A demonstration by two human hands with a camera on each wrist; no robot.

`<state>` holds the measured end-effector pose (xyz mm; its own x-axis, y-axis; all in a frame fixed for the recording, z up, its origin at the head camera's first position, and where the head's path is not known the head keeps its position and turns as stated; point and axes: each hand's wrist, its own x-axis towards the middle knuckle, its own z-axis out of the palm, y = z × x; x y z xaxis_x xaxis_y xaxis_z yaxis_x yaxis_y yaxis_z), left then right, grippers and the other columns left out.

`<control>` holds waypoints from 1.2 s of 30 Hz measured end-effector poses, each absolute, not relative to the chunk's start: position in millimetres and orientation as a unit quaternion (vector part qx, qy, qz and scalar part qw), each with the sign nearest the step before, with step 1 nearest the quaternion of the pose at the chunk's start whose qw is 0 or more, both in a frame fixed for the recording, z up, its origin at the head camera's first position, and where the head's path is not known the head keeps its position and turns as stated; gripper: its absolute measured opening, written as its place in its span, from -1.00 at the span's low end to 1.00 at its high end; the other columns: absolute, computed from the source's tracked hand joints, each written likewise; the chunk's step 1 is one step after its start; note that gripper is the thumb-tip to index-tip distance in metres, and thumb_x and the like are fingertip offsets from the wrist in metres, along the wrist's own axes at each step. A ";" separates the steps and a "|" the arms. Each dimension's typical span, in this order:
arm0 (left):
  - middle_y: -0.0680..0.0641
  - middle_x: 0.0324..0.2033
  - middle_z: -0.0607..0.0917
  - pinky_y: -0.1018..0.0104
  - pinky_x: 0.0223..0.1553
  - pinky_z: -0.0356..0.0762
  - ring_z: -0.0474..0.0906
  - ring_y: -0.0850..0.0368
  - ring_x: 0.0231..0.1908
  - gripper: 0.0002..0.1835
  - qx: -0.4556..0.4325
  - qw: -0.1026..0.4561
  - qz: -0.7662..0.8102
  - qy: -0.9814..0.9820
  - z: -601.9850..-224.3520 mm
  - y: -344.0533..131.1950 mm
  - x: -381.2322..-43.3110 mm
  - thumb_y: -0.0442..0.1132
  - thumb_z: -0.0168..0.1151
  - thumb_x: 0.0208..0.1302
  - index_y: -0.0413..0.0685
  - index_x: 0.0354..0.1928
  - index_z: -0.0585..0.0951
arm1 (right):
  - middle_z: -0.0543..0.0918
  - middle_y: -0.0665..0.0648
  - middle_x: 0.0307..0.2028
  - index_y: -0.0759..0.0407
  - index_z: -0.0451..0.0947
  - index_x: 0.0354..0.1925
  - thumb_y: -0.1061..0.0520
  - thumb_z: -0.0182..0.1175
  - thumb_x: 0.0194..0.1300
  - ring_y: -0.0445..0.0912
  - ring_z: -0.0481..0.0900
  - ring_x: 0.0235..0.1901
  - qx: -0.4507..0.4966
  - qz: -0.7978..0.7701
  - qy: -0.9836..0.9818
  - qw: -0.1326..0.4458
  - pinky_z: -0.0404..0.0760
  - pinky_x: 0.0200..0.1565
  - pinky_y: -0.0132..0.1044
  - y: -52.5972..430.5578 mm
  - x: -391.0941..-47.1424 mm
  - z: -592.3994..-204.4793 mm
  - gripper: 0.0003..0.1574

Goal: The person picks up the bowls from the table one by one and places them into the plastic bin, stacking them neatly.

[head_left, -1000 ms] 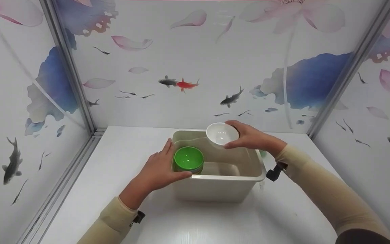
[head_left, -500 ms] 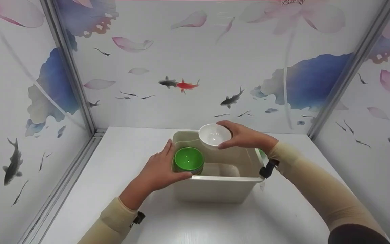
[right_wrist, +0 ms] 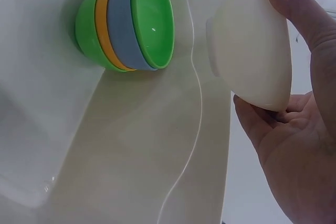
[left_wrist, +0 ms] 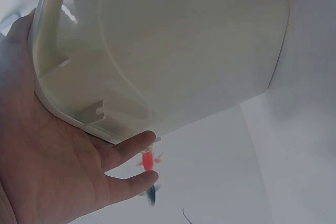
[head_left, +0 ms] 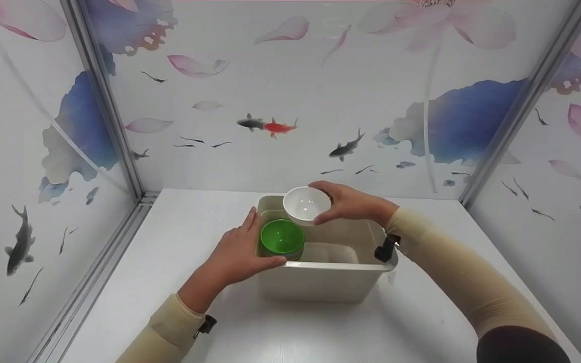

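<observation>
A white bowl [head_left: 306, 205] is pinched at its right side by my right hand [head_left: 353, 202], thumb in front and fingers behind. It hangs tilted above the beige bin [head_left: 315, 285]. Just below and to its left, inside the bin, stands a stack of bowls topped by a green bowl [head_left: 282, 237]. The right wrist view shows blue [right_wrist: 119, 22], orange [right_wrist: 102, 22] and green layers under that top one. My left hand [head_left: 232, 257] rests on the bin's left front corner, fingers straight along the left side and thumb on the front rim. In the left wrist view its fingers lie against the bin's outside.
The bin stands on a white table [head_left: 210, 322]. Behind it rises a white wall [head_left: 210, 166] printed with fish and petals. Metal posts [head_left: 104, 101] mark the corners, with side walls left and right.
My right hand has moved left with the white bowl, bringing it closer to the stack and slightly lower. My left hand and the bin have stayed where they were.
</observation>
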<state>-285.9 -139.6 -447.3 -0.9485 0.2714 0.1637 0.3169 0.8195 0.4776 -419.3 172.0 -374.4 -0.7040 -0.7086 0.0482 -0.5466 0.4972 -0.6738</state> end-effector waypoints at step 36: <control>-0.17 0.78 0.00 -0.36 0.50 0.36 0.35 -0.38 0.56 0.54 -0.157 0.041 -0.259 -0.952 -445.5 -141.7 -284.3 0.80 0.23 0.07 -0.09 0.81 -0.03 | 0.67 0.06 0.33 0.13 0.39 0.62 -0.14 0.75 0.15 -0.01 0.63 0.28 -0.408 -0.329 0.842 0.130 0.55 0.40 0.06 132.2 -434.3 -407.3 0.24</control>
<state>-284.3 -141.7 -445.5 -0.9472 0.2783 0.1590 0.3205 0.8161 0.4809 -434.3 132.2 -407.3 -0.6335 -0.7722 0.0491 -0.6006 0.4508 -0.6604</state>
